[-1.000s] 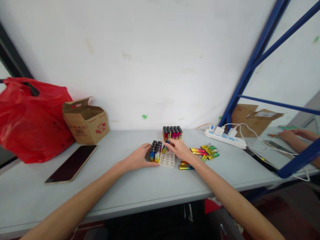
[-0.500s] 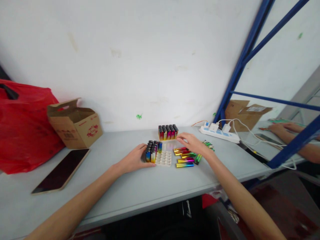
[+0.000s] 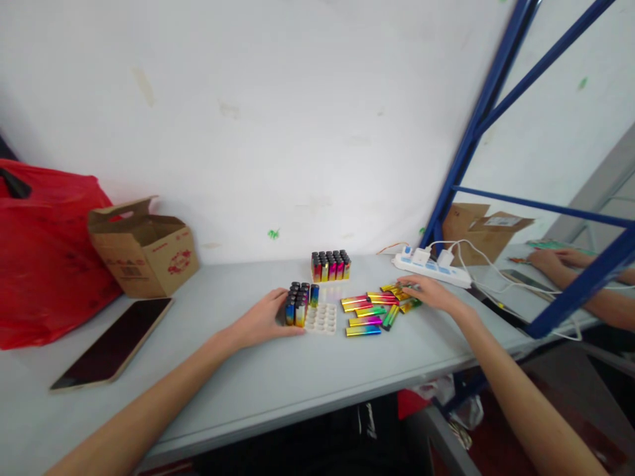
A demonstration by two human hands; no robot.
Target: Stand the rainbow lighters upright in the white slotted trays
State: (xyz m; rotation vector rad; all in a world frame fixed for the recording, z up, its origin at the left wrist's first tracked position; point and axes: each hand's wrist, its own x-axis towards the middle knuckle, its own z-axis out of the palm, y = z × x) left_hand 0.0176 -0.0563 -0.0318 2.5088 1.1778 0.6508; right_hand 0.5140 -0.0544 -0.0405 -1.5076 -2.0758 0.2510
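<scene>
Colourful metallic lighters with black tops stand upright in the left part of a white tray [image 3: 322,318] that has round holes. My left hand [image 3: 265,317] curls around the left side of this tray, thumb along the front and fingers behind, gripping it with its standing lighters [image 3: 296,305]. More lighters [image 3: 364,322] in gold, red, green, pink and blue lie loose on the table right of the tray. My right hand [image 3: 429,293] reaches over the far right end of this pile, fingers stretched out and touching the lighters there; its fingertips are partly blurred.
A filled block of upright lighters [image 3: 331,266] stands behind, near the wall. To the left are a phone [image 3: 114,344], an opened cardboard box [image 3: 149,258] and a red bag [image 3: 49,258]. A power strip [image 3: 431,268] with cables and a blue frame [image 3: 461,152] stand right. Another person's hands [image 3: 550,261] work beyond it.
My right hand has moved right, from above the space near the filled block down to the far end of the loose lighters. My left hand stays on the tray. The view has shifted slightly.
</scene>
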